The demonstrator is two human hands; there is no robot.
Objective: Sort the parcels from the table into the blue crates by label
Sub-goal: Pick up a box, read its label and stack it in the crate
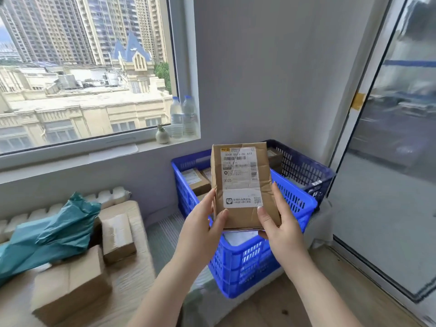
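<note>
- Both hands hold one parcel upright over the crates, label facing the camera. The left hand grips its lower left edge, thumb on the front face. The right hand grips the lower right edge, thumb likewise on the front, other fingers behind.
- My read: this is the label-checking step. The parcel is off the table but not yet in a crate, so its sorting is undecided.
- At 8 o'clock from the hands, the table carries a large box, a small box and a teal bag. At least these three look left to sort; more may lie under the bag.
- Right below the held parcel, the near crate shows something pale inside at its near end; I cannot tell what. Cardboard parcels with labels lie at its far end, at 10 o'clock from the held one.
- At 1 o'clock, touching the corner walls, the far crate holds at least one brown parcel, mostly hidden by the held one.
- So some sorting looks done in both crates, and a fair share is left.
- Farthest, on the sill at 11 o'clock, two bottles and a small vase.
</note>
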